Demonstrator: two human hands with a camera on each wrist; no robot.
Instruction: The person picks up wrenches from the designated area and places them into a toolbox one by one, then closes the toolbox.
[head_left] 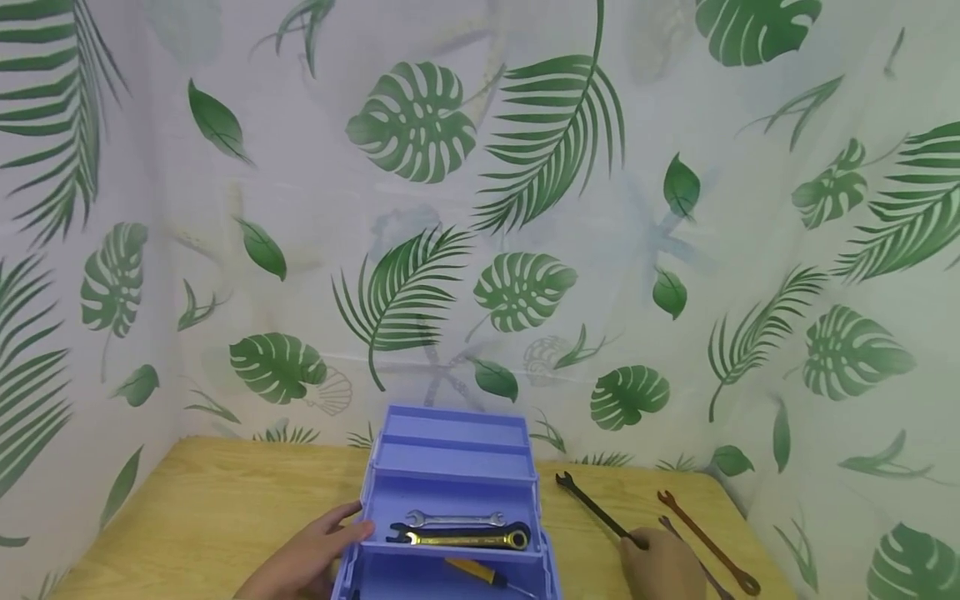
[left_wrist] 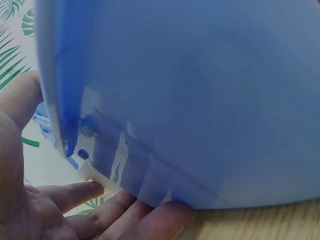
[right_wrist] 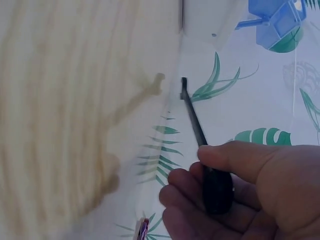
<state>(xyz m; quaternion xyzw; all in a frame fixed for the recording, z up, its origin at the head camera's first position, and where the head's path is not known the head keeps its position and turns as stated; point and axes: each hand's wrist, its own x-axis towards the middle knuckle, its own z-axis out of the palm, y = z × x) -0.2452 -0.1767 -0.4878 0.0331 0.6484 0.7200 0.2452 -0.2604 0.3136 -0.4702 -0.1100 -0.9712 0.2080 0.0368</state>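
Observation:
A blue toolbox (head_left: 453, 461) stands on the table with its tray raised. My left hand (head_left: 318, 550) holds its left side, thumb over the tray's edge. In the left wrist view, several fingers (left_wrist: 160, 220) press against the toolbox wall (left_wrist: 210, 110). My right hand (head_left: 663, 565) grips one end of a black wrench (head_left: 596, 504), its open-ended jaw pointing away; the right wrist view shows it between thumb and curled fingers. In the tray lie a silver double open-end wrench (head_left: 456, 519), a black wrench (head_left: 487, 530) and a gold ratcheting wrench (head_left: 465, 541).
A yellow-and-black screwdriver (head_left: 472, 571) lies in the lower compartment. Right of my right hand, a reddish-brown wrench (head_left: 705, 535) rests on the wooden table (head_left: 247, 492); a darker wrench (head_left: 714, 577) beside it is partly covered by the hand. A leaf-patterned cloth (head_left: 300, 208) rises behind the table.

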